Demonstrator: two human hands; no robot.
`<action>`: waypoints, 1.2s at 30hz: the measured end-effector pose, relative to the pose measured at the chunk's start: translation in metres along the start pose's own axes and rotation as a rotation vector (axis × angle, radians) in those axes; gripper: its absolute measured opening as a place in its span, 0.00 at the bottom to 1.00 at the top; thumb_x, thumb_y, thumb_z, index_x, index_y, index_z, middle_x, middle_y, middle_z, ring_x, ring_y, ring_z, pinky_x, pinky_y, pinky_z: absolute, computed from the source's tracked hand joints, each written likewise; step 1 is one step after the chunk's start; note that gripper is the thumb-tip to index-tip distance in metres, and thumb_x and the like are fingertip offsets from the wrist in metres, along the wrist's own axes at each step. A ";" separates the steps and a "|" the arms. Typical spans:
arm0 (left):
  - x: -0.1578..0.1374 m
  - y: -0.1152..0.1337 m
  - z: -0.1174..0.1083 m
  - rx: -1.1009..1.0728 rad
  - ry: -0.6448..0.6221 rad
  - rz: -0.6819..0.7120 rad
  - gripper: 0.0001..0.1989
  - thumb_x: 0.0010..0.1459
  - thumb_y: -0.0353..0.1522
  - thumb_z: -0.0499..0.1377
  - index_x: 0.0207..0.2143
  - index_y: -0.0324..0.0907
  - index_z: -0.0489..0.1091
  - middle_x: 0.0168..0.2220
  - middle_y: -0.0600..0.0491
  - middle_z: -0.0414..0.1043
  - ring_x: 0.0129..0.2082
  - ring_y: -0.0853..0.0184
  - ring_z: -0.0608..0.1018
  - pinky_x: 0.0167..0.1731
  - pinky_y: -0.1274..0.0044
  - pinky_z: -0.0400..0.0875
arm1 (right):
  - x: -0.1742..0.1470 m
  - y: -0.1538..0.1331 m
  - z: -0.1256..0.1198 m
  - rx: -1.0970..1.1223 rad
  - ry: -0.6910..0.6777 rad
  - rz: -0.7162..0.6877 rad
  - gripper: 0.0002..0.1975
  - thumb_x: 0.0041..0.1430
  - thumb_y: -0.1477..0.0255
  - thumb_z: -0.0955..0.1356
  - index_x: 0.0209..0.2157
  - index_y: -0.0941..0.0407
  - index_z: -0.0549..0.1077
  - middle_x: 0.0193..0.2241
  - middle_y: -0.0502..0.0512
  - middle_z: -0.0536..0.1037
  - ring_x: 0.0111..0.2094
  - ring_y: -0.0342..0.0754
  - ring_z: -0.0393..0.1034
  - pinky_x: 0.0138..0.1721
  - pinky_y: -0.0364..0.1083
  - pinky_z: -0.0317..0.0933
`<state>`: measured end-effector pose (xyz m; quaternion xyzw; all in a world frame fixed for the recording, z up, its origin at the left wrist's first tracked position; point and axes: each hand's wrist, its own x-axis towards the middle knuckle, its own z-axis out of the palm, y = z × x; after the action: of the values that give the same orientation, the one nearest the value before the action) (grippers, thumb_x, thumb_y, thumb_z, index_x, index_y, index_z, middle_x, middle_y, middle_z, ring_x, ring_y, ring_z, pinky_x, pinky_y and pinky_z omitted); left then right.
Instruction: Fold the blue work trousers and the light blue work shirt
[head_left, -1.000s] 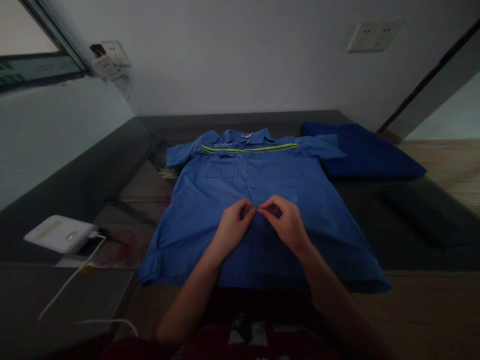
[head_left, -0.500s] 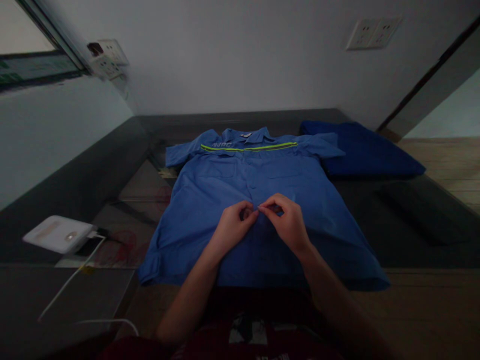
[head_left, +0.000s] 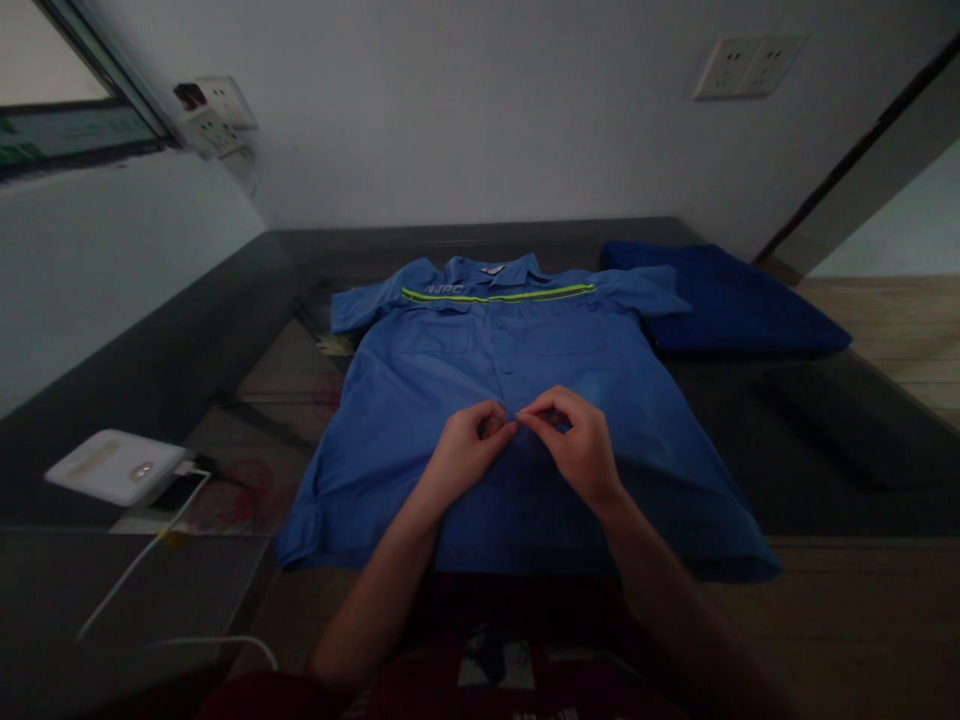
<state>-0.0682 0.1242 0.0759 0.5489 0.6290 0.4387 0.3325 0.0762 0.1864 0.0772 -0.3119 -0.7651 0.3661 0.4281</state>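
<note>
A blue short-sleeved work shirt with a yellow-green chest stripe lies flat, front up, collar toward the far wall. My left hand and my right hand meet at the shirt's middle button line, about halfway down. Both pinch the fabric edges of the placket between thumb and fingers, fingertips nearly touching. Whatever lies between the fingertips is too small to make out. Buttons higher up the shirt look fastened.
A folded dark blue garment lies at the back right. A white box-like device with a white cable sits at the left. Wall sockets are above. Wooden floor shows at right. The room is dim.
Both hands stay pinched at the same spot on the placket, with only slight finger shifts. The shirt has not moved.
</note>
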 end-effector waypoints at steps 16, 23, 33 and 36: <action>0.000 0.003 -0.001 0.012 -0.039 -0.017 0.12 0.53 0.36 0.56 0.22 0.41 0.60 0.19 0.60 0.54 0.21 0.73 0.59 0.23 0.79 0.52 | 0.000 0.000 0.001 0.044 0.018 0.104 0.05 0.53 0.71 0.69 0.25 0.55 0.74 0.25 0.52 0.75 0.29 0.46 0.69 0.28 0.43 0.62; 0.001 0.001 0.000 0.037 -0.035 0.004 0.10 0.54 0.34 0.56 0.22 0.41 0.61 0.19 0.60 0.55 0.21 0.73 0.59 0.23 0.79 0.52 | 0.002 0.007 0.002 0.164 0.031 0.250 0.05 0.49 0.69 0.71 0.25 0.56 0.75 0.23 0.51 0.76 0.24 0.44 0.69 0.25 0.43 0.63; -0.001 0.000 0.001 0.068 0.045 0.013 0.09 0.55 0.34 0.56 0.24 0.40 0.63 0.20 0.60 0.58 0.23 0.72 0.62 0.24 0.79 0.55 | 0.003 0.010 0.000 0.241 -0.035 0.267 0.07 0.50 0.68 0.70 0.27 0.57 0.75 0.23 0.51 0.75 0.23 0.43 0.68 0.24 0.42 0.63; 0.000 -0.002 0.001 0.047 0.053 0.022 0.08 0.55 0.34 0.56 0.26 0.40 0.64 0.22 0.59 0.61 0.24 0.72 0.65 0.26 0.79 0.57 | 0.003 0.009 -0.001 0.199 -0.059 0.224 0.06 0.53 0.68 0.69 0.29 0.57 0.76 0.26 0.52 0.76 0.24 0.43 0.68 0.25 0.42 0.64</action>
<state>-0.0678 0.1239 0.0739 0.5515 0.6417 0.4420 0.2979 0.0777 0.1944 0.0712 -0.3405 -0.6975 0.4947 0.3909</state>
